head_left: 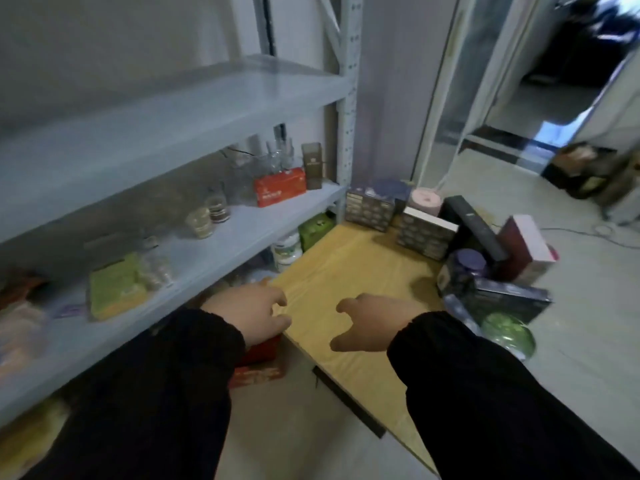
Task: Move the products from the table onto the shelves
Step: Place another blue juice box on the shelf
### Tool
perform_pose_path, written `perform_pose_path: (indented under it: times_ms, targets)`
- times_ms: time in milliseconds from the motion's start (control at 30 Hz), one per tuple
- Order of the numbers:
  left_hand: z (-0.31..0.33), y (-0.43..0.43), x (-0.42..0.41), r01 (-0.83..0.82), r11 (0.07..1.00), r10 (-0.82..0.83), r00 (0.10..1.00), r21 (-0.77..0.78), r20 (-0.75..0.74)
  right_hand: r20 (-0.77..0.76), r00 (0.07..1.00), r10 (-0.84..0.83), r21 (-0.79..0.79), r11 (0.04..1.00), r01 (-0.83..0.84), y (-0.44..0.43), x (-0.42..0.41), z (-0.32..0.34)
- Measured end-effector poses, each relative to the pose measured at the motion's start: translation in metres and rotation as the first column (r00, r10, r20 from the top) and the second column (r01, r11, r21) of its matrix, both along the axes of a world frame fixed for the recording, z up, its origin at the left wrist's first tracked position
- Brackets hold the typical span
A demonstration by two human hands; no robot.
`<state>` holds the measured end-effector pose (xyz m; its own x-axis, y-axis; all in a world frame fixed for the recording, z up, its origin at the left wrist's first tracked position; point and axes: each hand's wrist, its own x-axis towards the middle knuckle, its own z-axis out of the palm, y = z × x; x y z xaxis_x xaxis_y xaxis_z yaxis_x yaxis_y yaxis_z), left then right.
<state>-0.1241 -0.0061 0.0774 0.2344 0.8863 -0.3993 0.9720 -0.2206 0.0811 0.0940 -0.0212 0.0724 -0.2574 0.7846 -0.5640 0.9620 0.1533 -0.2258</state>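
Note:
A low wooden table (349,271) stands beside grey metal shelves (194,258). Products crowd the table's far and right edges: two dark patterned boxes (370,208) (425,233), a pink roll (425,201), a tall black box (474,230), a maroon and pink box (530,247), a purple jar (464,268), a dark flat box (509,299) and a green round lid (509,332). My left hand (252,310) hovers at the table's left edge, fingers loosely curled, holding nothing. My right hand (372,322) hangs over the table's middle, also empty.
The middle shelf holds a red box (280,192), glass jars (207,216), a tall dark box (312,165) and a green packet (116,289). Lower down sit a white tub (286,249) and a green box (316,228). A red carton (259,367) lies on the floor. A doorway opens at the right.

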Motion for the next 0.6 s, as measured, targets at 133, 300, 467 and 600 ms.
perform_pose_path:
  times_ms: [133, 300, 467, 600]
  targets:
    - [-0.029, -0.015, 0.1, 0.164, 0.985, -0.163, 0.986, -0.05, 0.032, -0.071, 0.987, -0.142, -0.048, 0.989, 0.139, -0.039, 0.089, -0.02]
    - [-0.057, -0.033, 0.211, 0.27, 0.96, -0.257, 0.956, -0.08, 0.144, -0.078, 0.955, -0.287, -0.1, 0.955, 0.279, -0.086, 0.175, -0.05]
    - [-0.096, -0.026, 0.286, 0.377, 0.926, -0.376, 0.909, 0.031, 0.18, -0.124, 0.923, -0.364, -0.129, 0.928, 0.349, -0.119, 0.229, -0.073]
    - [-0.129, -0.004, 0.324, 0.455, 0.886, -0.46, 0.886, 0.087, 0.057, -0.104, 0.901, -0.422, -0.177, 0.899, 0.4, -0.142, 0.253, -0.096]
